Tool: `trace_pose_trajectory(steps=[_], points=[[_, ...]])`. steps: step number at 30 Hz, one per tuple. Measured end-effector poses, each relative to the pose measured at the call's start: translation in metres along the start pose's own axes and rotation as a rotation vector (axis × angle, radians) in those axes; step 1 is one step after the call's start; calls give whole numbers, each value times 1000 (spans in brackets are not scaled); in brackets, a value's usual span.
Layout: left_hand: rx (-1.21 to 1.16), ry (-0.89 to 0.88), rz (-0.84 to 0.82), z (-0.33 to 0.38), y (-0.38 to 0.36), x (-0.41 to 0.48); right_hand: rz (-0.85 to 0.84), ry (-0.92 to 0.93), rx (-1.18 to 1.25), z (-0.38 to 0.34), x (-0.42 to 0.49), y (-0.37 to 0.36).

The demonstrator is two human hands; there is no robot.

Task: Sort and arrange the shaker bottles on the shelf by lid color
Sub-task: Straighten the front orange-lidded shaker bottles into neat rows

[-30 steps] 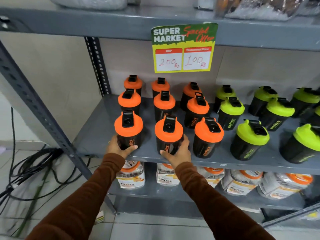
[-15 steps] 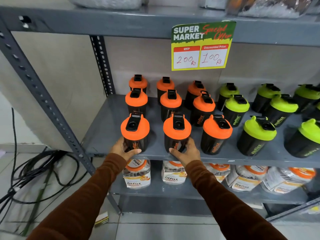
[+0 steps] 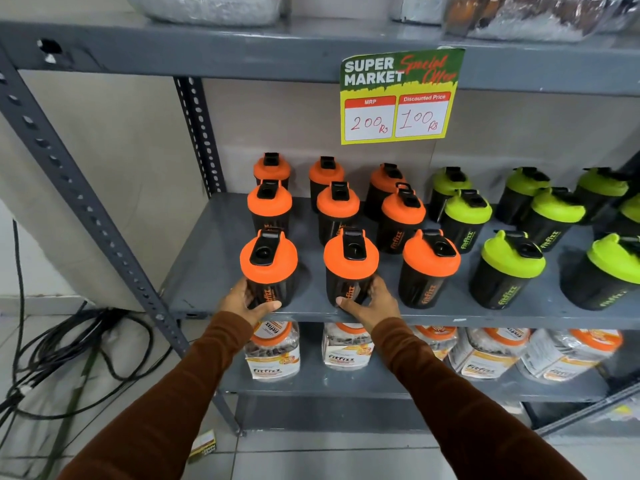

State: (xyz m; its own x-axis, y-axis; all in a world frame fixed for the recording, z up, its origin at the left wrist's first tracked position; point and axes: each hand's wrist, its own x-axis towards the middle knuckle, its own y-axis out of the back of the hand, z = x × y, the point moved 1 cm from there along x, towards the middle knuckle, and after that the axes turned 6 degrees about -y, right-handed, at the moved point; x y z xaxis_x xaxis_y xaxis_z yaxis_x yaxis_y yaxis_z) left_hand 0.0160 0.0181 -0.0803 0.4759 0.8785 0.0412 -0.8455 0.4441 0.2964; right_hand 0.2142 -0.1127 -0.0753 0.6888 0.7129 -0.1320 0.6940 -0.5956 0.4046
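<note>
Black shaker bottles stand on a grey metal shelf [image 3: 207, 271] in rows. Several with orange lids fill the left half, several with lime-green lids [image 3: 512, 254] fill the right half. My left hand [image 3: 247, 301] wraps the base of the front-left orange-lid bottle [image 3: 268, 261]. My right hand [image 3: 370, 301] wraps the base of the front-middle orange-lid bottle [image 3: 350, 259]. Both bottles stand upright at the shelf's front edge. A third front orange-lid bottle [image 3: 431, 261] stands just to the right, untouched.
A yellow and green price sign [image 3: 398, 98] hangs from the shelf above. Clear jars with orange lids [image 3: 273, 351] fill the shelf below. A slotted metal upright [image 3: 86, 209] runs diagonally at left. Black cables [image 3: 62, 348] lie on the tiled floor.
The view has shifted so the shelf sits further right in the frame. Both hands stay wrapped on the same two front orange-lid bottles, which remain standing on the shelf.
</note>
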Motion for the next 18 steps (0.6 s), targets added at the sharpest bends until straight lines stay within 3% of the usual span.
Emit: trace_pose_trajectory(steps=[18], points=[[7, -21, 21, -3, 5, -2, 6, -10, -21, -1, 0, -1]])
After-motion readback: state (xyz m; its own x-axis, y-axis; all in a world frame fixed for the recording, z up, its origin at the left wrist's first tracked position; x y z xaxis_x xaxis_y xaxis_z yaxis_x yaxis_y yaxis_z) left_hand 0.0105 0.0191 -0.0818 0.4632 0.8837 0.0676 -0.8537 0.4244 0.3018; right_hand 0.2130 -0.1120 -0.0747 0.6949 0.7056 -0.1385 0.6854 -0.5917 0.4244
